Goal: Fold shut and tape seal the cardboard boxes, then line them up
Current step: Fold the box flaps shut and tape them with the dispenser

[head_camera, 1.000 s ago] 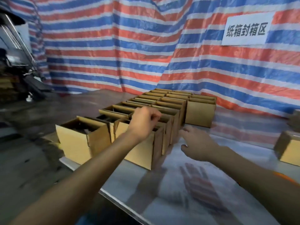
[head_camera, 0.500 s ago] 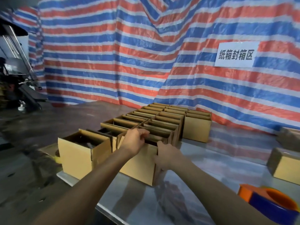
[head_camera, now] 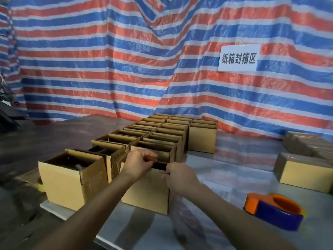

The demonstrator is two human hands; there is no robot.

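Left hand [head_camera: 139,162], right hand [head_camera: 180,178] grip front box [head_camera: 145,193] rim — contents too dark.

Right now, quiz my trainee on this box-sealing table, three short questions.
1. True or false: the left hand and right hand both grip the front box by its top edge.
2. The tape dispenser is: A in a hand, B on the table right of that box, C inside a box.
3. Fill in: the rows of boxes behind are ___ on top.
Key: 1 true; 2 B; 3 open.
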